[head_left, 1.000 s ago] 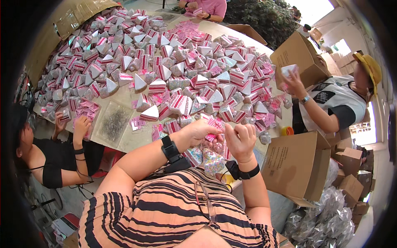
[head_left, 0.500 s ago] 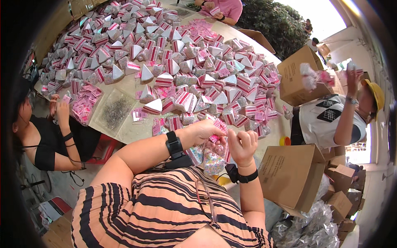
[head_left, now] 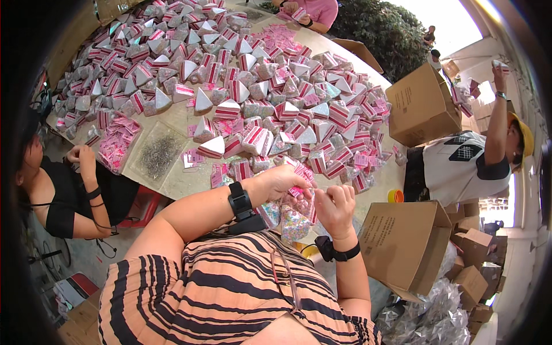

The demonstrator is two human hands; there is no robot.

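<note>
Tag-attaching step appears to be in hand, judged from the posture. A small, flat, bright pink card tag (head_left: 298, 190) is gripped between the thumb and bent fingers of the left hand (head_left: 280, 183), narrow pinch. The right hand (head_left: 336, 210) is held just beside it, fingers curled in tight, thumb against the forefinger; whether a thin fastener is pinched there cannot be told at this size. A clear plastic bag filled with pastel, multicoloured bits (head_left: 295, 221) is seen just below both hands, between them and the black-and-peach striped top (head_left: 230, 287). The tag is kept above the bag, near the table edge.

For the next move, a steady left pinch is called for, and a small, precise pull or push by the right fingertips so that tag and bag are joined; slipping of the tag looks like the main risk. Beyond the hands, white-and-pink wedge-shaped wrapped pieces (head_left: 253, 140) are heaped on the pale tabletop (head_left: 179, 185), with a shallow translucent tray (head_left: 135, 165) of thin, dark bits set to the left.
</note>
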